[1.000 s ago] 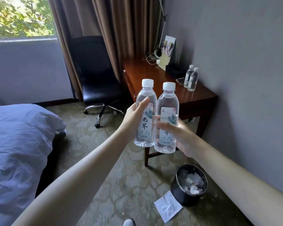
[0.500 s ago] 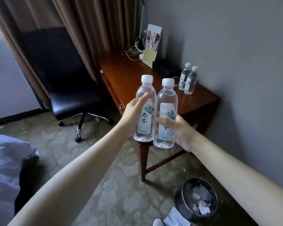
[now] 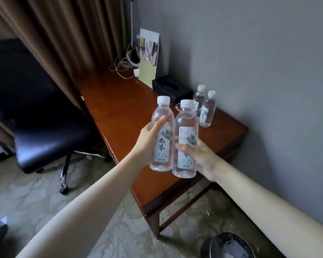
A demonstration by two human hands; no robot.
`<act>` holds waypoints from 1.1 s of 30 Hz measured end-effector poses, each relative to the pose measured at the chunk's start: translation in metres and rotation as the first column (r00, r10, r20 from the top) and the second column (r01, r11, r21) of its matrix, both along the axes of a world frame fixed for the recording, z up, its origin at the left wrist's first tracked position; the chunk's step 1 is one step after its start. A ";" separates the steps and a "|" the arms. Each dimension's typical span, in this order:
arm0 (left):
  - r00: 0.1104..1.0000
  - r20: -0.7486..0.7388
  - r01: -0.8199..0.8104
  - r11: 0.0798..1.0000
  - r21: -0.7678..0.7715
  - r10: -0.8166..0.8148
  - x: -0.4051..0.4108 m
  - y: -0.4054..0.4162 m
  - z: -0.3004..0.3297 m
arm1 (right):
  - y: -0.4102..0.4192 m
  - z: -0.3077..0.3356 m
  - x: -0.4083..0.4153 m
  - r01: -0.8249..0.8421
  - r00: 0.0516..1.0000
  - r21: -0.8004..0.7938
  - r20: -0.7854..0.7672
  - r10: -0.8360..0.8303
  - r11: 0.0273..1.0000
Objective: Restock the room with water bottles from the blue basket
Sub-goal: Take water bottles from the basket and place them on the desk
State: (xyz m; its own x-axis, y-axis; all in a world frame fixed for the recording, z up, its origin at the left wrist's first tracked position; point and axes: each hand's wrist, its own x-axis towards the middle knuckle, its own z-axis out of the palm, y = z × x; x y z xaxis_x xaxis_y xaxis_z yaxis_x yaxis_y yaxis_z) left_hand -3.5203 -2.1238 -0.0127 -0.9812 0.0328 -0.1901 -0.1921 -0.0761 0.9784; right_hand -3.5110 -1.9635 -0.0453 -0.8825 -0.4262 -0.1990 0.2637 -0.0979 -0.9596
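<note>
I hold two clear water bottles with white caps upright, side by side, above the near part of the wooden desk [image 3: 119, 108]. My left hand [image 3: 147, 144] grips the left bottle [image 3: 162, 116] around its label. My right hand [image 3: 201, 157] grips the right bottle [image 3: 186, 121] around its lower half. Two more water bottles [image 3: 207, 110] stand on the desk by the grey wall, just beyond the held ones. The blue basket is out of view.
A black tissue box [image 3: 171, 88], a standing card [image 3: 148, 56] and white cables [image 3: 123, 66] sit at the desk's far end. A black office chair [image 3: 45, 131] stands left of the desk by brown curtains. A dark waste bin [image 3: 227, 246] is on the carpet, bottom right.
I have come closer to the desk and the view has turned right. Both held bottles now hang over the desk top, nearer the two standing bottles. The bed has left the view.
</note>
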 end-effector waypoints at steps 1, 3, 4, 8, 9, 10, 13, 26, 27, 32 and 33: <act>1.000 0.004 0.011 1.000 -0.007 -0.011 -0.013 -0.001 -0.003 | -0.001 -0.002 -0.010 0.014 1.000 0.009 0.006 -0.014 1.000; 0.999 0.021 0.038 0.999 -0.016 -0.038 -0.041 -0.002 -0.009 | -0.002 -0.007 -0.031 0.049 0.998 0.025 0.028 -0.049 0.999; 0.998 0.031 0.057 0.998 -0.022 -0.056 -0.054 -0.003 -0.011 | -0.003 -0.010 -0.041 0.070 0.997 0.028 0.042 -0.071 0.997; 0.986 0.029 0.168 0.985 -0.041 -0.167 -0.112 -0.004 -0.022 | -0.009 -0.019 -0.079 0.205 0.976 0.039 0.070 -0.208 0.978; 0.980 0.031 0.197 0.979 -0.051 -0.196 -0.127 -0.003 -0.023 | -0.012 -0.019 -0.087 0.244 0.966 0.043 0.078 -0.246 0.969; 0.975 0.033 0.223 0.973 -0.060 -0.221 -0.141 -0.003 -0.024 | -0.014 -0.020 -0.096 0.277 0.956 0.048 0.085 -0.280 0.960; 0.953 0.047 0.300 0.953 -0.032 -0.299 -0.178 -0.002 -0.028 | -0.020 -0.020 -0.117 0.368 0.923 0.047 0.099 -0.371 0.929; 0.896 0.146 0.423 0.906 0.011 -0.420 -0.237 0.040 -0.056 | 0.031 -0.054 -0.153 0.714 0.631 0.250 0.174 -0.756 0.654; 0.896 0.152 0.421 0.907 0.000 -0.416 -0.240 0.041 -0.058 | 0.038 -0.055 -0.156 0.730 0.611 0.261 0.166 -0.774 0.632; 0.903 0.170 0.409 0.911 -0.050 -0.396 -0.252 0.040 -0.064 | 0.066 -0.065 -0.174 0.746 0.559 0.369 0.106 -0.822 0.555; 0.904 0.168 0.405 0.913 -0.048 -0.392 -0.253 0.041 -0.065 | 0.070 -0.067 -0.178 0.747 0.554 0.384 0.091 -0.828 0.542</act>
